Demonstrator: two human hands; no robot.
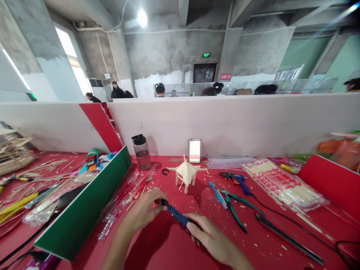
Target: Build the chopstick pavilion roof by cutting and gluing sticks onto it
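My right hand (pixel 213 238) is closed round the handle of a blue cutting tool (pixel 174 212) that points up and left across the red table (pixel 174 247). At the tool's tip my left hand (pixel 144 210) pinches something small that I cannot make out. A small wooden stick pavilion (pixel 186 172) stands just beyond the hands.
Green-handled pliers (pixel 234 208), a blue pen (pixel 218 195) and a blue glue gun (pixel 237 180) with a black cord lie to the right. Packs of chopsticks (pixel 284 183) lie further right. A green divider board (pixel 87 210) stands at the left, a bottle (pixel 142 152) behind. People sit beyond the white partition.
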